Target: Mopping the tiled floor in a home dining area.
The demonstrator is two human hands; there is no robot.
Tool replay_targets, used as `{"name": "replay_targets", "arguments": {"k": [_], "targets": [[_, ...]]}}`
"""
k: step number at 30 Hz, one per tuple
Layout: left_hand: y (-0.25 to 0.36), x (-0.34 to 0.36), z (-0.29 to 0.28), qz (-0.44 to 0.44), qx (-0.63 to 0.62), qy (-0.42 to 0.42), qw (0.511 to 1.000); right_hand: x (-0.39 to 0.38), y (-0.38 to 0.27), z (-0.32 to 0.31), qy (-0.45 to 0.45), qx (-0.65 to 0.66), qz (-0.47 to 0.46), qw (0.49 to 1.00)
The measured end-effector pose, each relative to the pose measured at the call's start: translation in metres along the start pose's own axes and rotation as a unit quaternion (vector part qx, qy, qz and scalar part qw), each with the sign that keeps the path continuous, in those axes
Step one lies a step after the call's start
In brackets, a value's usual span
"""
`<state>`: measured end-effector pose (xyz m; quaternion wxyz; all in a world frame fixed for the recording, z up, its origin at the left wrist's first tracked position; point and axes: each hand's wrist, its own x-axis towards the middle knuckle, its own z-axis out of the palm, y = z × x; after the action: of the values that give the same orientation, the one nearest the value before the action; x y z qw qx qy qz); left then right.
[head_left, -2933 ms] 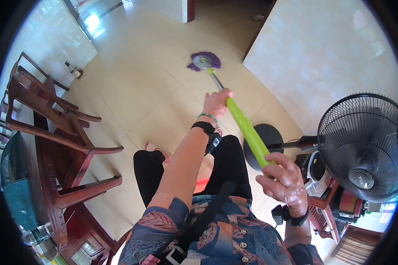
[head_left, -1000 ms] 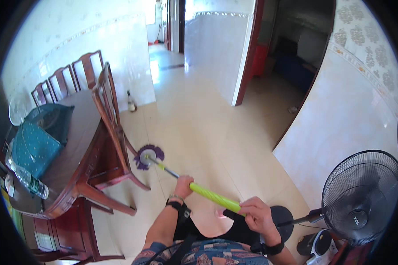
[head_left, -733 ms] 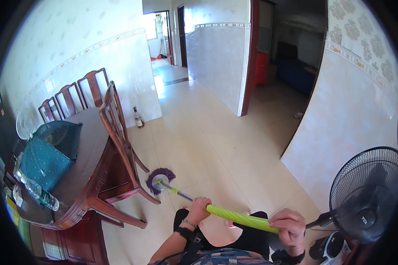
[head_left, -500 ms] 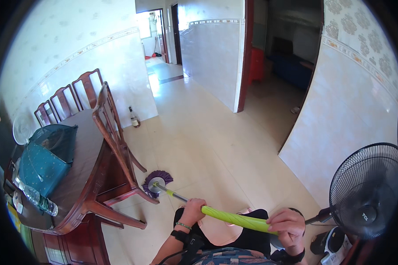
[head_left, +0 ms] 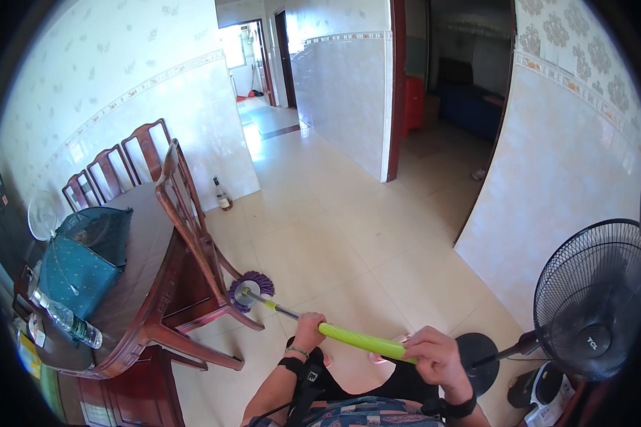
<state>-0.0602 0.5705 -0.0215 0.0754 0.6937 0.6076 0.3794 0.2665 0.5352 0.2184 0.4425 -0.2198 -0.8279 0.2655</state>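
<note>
I hold a mop with a lime-green handle [head_left: 360, 340] in both hands. My left hand [head_left: 309, 331] grips the handle lower down, near the metal shaft. My right hand [head_left: 434, 355] is closed around its upper end. The purple mop head [head_left: 250, 288] rests on the tiled floor beside the leg of a wooden chair [head_left: 192, 235], close to the table.
A dark wooden table [head_left: 139, 277] with several chairs stands at the left, bearing a teal mesh food cover [head_left: 85, 260] and a plastic bottle [head_left: 68, 322]. A black standing fan [head_left: 595, 299] is at the right. A glass bottle [head_left: 222, 196] stands by the wall. A hallway and doorways lie ahead.
My view has lifted from the floor to the room ahead. The mop head has swung from in front of me over to the chair legs at the left.
</note>
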Motion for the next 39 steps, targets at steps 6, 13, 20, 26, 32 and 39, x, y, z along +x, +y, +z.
{"name": "replay_targets", "arguments": {"k": [6, 13, 20, 26, 32, 39], "targets": [[0.079, 0.015, 0.004, -0.013, -0.045, 0.014, 0.999, -0.005, -0.034, -0.055, 0.084, -0.018, -0.011, 0.996], [0.163, 0.030, 0.012, 0.027, -0.142, -0.003, 0.989, -0.002, -0.075, -0.102, 0.186, -0.068, -0.145, 0.969], [0.137, 0.065, 0.026, 0.058, -0.133, -0.031, 0.989, 0.016, -0.070, -0.072, 0.221, -0.117, -0.086, 0.964], [0.049, 0.093, 0.028, 0.089, -0.146, 0.006, 0.985, 0.055, -0.034, -0.032, 0.086, -0.123, -0.122, 0.981], [-0.022, 0.079, 0.026, 0.045, -0.094, 0.057, 0.993, 0.059, -0.006, 0.024, -0.083, -0.102, -0.170, 0.977], [0.005, 0.058, 0.027, 0.048, -0.109, 0.074, 0.990, 0.042, -0.031, 0.002, -0.126, -0.130, -0.177, 0.968]]}}
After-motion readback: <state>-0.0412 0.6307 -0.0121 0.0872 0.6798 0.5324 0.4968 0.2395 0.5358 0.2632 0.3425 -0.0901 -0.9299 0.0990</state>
